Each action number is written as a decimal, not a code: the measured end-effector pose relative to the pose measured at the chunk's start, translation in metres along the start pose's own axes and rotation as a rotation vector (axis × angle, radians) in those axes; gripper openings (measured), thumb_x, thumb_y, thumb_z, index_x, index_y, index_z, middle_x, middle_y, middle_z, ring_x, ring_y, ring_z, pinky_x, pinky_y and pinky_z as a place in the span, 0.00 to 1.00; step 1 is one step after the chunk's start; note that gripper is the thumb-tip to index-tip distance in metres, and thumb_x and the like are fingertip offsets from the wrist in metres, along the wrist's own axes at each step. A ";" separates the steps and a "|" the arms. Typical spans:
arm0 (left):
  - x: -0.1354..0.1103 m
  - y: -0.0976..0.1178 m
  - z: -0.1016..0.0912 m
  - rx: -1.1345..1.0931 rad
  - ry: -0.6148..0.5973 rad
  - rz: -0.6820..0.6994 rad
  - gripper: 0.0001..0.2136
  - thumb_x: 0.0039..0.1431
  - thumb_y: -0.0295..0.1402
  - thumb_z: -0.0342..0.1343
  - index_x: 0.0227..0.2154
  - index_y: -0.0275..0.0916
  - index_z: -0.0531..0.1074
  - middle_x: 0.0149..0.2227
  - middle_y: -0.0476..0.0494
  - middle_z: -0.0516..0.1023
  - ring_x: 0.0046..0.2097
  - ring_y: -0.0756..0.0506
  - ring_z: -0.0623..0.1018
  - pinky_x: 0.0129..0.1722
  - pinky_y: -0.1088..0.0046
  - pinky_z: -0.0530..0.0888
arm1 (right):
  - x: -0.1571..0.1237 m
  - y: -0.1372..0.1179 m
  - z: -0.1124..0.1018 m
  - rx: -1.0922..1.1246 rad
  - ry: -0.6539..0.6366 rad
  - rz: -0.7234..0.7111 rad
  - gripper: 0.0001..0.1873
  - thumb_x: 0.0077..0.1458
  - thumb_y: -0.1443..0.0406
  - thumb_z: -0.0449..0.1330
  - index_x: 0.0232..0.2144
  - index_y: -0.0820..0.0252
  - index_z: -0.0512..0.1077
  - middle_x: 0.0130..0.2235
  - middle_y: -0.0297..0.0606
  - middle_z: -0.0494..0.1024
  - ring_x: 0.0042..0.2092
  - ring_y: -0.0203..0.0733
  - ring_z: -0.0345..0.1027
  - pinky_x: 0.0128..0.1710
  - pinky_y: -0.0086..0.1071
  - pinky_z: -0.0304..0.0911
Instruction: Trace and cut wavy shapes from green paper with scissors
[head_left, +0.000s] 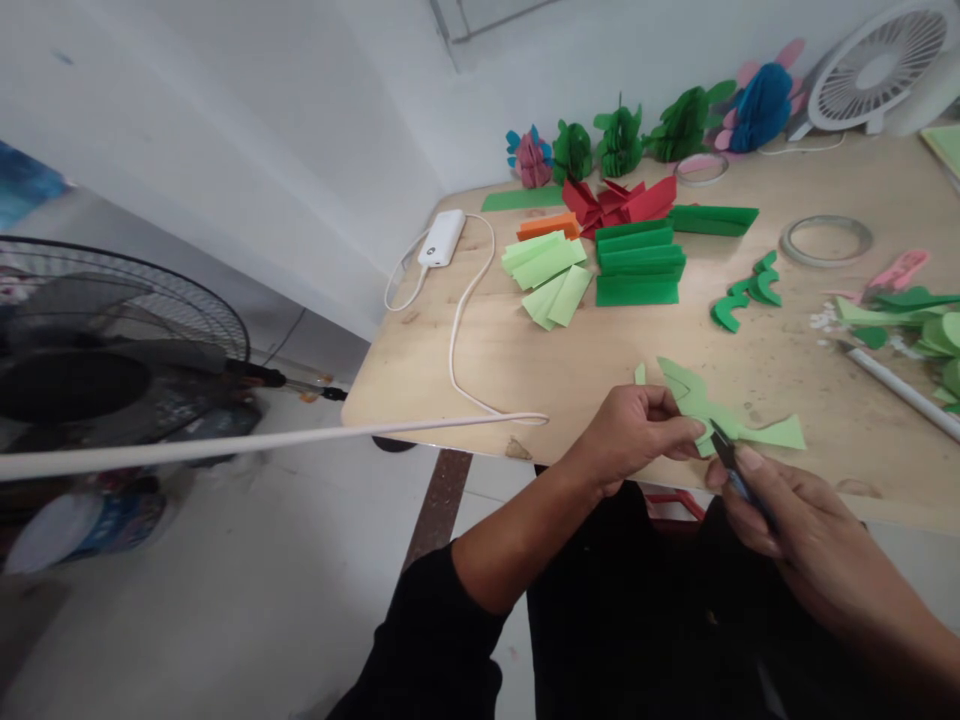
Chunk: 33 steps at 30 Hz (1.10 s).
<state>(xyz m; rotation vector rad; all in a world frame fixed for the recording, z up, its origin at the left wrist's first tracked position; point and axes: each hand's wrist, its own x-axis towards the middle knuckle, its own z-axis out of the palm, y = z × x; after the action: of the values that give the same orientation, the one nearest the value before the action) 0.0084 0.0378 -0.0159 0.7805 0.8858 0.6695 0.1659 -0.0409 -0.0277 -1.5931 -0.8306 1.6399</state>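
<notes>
Near the table's front edge my left hand [637, 432] pinches a piece of light green paper [697, 403] between thumb and fingers. The paper is cut into an irregular shape, with a strip that spreads to the right. My right hand [780, 500] is closed around dark scissors [724, 450], whose blades touch the paper's lower edge beside my left fingertips. Its fingers largely cover the handles. A small light green scrap [640, 373] lies just beyond my left hand.
Behind lie stacked light green strips [544, 262], folded green paper [639, 264] and red folded paper [615, 205]. A tape roll [826, 241], a white pen-like tool [900, 388] and green cutouts are at right. A white cable [456, 340] crosses the table's left side; a floor fan [120, 330] stands left.
</notes>
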 end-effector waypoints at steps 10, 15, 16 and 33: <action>-0.003 -0.009 0.001 -0.021 0.066 0.030 0.18 0.37 0.42 0.71 0.22 0.34 0.70 0.23 0.51 0.73 0.27 0.53 0.73 0.33 0.75 0.73 | -0.003 0.003 0.003 0.016 0.002 0.006 0.25 0.54 0.43 0.57 0.25 0.58 0.70 0.17 0.25 0.54 0.21 0.30 0.44 0.19 0.29 0.44; -0.007 -0.015 0.005 -0.080 0.117 0.042 0.18 0.38 0.41 0.70 0.21 0.34 0.69 0.25 0.49 0.75 0.28 0.53 0.74 0.33 0.76 0.73 | -0.003 0.005 0.005 0.012 -0.002 0.013 0.27 0.55 0.43 0.56 0.19 0.56 0.65 0.17 0.27 0.54 0.22 0.32 0.44 0.20 0.30 0.46; -0.008 -0.017 0.007 -0.094 0.129 0.049 0.18 0.39 0.40 0.70 0.21 0.34 0.68 0.25 0.49 0.75 0.28 0.53 0.75 0.34 0.76 0.73 | -0.002 0.005 0.006 0.011 -0.005 0.014 0.28 0.55 0.43 0.56 0.16 0.56 0.62 0.16 0.28 0.54 0.22 0.32 0.44 0.20 0.30 0.46; -0.015 -0.032 0.032 -0.304 0.315 0.124 0.13 0.43 0.36 0.66 0.22 0.35 0.68 0.23 0.50 0.73 0.27 0.51 0.74 0.33 0.73 0.71 | -0.001 0.009 0.009 0.082 0.000 0.010 0.26 0.57 0.44 0.55 0.19 0.56 0.62 0.16 0.25 0.53 0.21 0.30 0.42 0.20 0.30 0.46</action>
<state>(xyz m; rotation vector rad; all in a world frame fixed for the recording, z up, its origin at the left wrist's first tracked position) 0.0346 -0.0007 -0.0233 0.4655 0.9953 1.0297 0.1567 -0.0468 -0.0338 -1.5433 -0.7467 1.6593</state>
